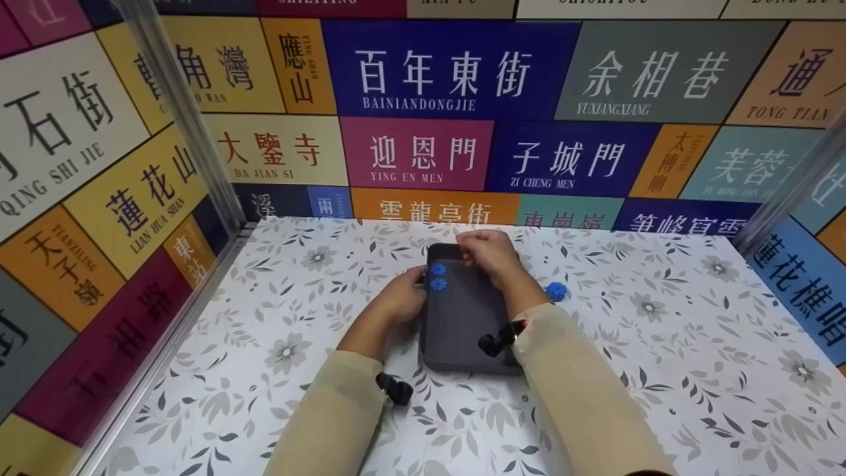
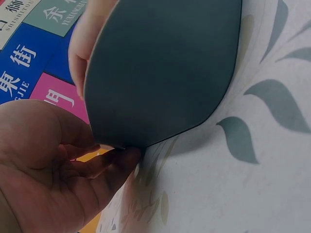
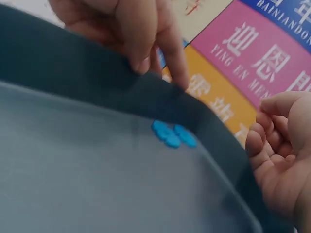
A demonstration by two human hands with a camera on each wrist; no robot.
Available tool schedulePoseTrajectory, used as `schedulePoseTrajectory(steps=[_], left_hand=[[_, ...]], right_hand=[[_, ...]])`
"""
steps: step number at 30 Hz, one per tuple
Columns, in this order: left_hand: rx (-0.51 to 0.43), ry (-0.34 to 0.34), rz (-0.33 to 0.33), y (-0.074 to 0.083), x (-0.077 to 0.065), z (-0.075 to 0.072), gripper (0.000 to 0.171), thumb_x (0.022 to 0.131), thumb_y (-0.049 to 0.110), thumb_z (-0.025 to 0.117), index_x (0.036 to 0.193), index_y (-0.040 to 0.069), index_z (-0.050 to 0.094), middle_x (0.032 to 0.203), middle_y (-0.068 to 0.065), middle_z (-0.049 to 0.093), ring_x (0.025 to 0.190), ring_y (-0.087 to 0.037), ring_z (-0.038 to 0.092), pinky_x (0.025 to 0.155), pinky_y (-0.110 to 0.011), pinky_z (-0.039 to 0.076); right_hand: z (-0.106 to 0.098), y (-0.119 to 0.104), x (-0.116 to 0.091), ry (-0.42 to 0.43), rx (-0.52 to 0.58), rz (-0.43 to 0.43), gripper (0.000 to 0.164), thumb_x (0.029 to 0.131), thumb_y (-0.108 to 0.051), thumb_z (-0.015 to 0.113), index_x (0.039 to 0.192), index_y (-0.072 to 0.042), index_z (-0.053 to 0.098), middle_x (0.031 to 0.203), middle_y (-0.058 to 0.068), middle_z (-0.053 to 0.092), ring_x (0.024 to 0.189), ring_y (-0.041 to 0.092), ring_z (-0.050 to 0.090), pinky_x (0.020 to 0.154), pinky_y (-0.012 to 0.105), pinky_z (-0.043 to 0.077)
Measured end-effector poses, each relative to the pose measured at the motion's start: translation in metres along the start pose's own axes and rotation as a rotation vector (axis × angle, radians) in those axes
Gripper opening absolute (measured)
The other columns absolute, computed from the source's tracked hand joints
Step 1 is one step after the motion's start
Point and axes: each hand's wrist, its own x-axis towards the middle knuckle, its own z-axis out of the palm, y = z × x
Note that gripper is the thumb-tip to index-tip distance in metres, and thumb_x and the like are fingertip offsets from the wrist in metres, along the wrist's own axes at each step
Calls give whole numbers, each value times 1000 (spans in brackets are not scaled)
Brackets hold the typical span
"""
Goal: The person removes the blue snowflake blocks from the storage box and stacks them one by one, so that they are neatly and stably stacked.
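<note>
A dark grey rectangular tray (image 1: 462, 317) lies on the table in front of me. My left hand (image 1: 404, 295) grips its left wall near the far corner, fingertips right at the rim in the right wrist view. Inside the tray, by that wall, lie two small blue flower-shaped discs (image 1: 438, 284), also seen as blue discs (image 3: 171, 136) in the right wrist view. My right hand (image 1: 492, 254) is above the tray's far right corner, fingers curled and thumb against the index finger, with nothing visible in it. Another blue piece (image 1: 556, 291) lies on the table, partly behind the right forearm.
A white tablecloth (image 1: 317, 291) with grey flowers and leaves covers the table. Behind it rises a wall of colourful street-name panels (image 1: 423, 152). A clear panel edge (image 1: 198, 119) stands at the left. Small black cameras (image 1: 395, 390) are strapped at both wrists.
</note>
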Motion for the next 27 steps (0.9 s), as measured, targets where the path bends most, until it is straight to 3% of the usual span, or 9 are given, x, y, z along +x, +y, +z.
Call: schedulePoseTrajectory(steps=[4,12,19,27], left_hand=[[-6,-1,-21,0,1,0,57,105,10,47,162,4,45,159,-20,56,153,-36,48,131,-50,33],[-1,-7,-31,0,0,0,59,104,10,48,163,4,43,161,-19,55,155,-35,46,132,-49,32],[-7,-26,-47,-1,2,0,59,105,12,47,164,7,42,163,-17,53,156,-33,45,133,-48,31],[-9,-26,-61,-1,2,1,57,106,13,46,163,8,43,161,-15,55,155,-32,46,132,-48,32]], right_hand=[[3,13,2,-1,-75,-42,27,99,-27,75,115,-5,80,88,-1,71,77,17,67,79,39,63],[11,27,2,-78,-222,-161,23,97,-25,79,111,-7,83,94,7,78,70,12,64,65,26,57],[13,31,2,-189,-379,-156,23,93,-25,83,112,-13,83,102,4,80,77,13,66,68,27,57],[9,34,3,-293,-473,-182,32,85,-23,89,115,-13,83,106,6,82,86,13,69,74,27,56]])
